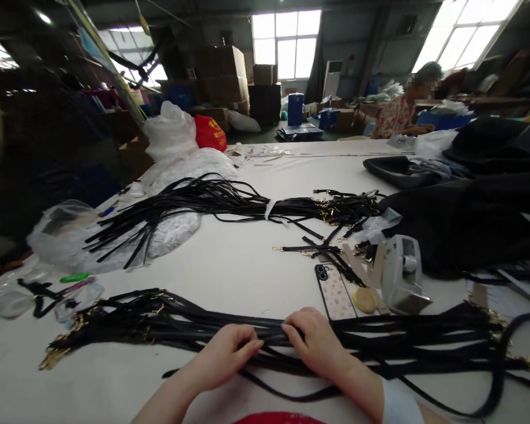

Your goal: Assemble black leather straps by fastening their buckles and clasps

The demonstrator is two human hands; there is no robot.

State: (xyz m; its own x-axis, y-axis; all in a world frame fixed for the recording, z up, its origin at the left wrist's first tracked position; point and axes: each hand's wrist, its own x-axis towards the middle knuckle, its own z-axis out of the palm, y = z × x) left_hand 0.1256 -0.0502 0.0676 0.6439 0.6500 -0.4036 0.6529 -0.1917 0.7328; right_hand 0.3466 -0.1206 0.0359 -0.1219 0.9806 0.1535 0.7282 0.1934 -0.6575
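Note:
A long bundle of black straps (406,347) with gold-coloured metal clasps (55,356) at its ends lies across the front of the table. Over its middle, my left hand (228,351) is closed, thumb against curled fingers, on the straps. Close beside it on the right, my right hand (312,341) is closed on the same bundle, fingers curled down. Only a small gap parts the two hands. One loose strap (287,393) sags below the bundle toward me. The exact number of straps in each hand is hidden by the fingers.
Farther back lies another black strap bundle (229,203), tied with a white band (270,209). A phone (335,292), a tape dispenser (403,274) and dark fabric (468,218) are on the right. Plastic bags (172,132) sit at left. A person (401,109) is at the back right.

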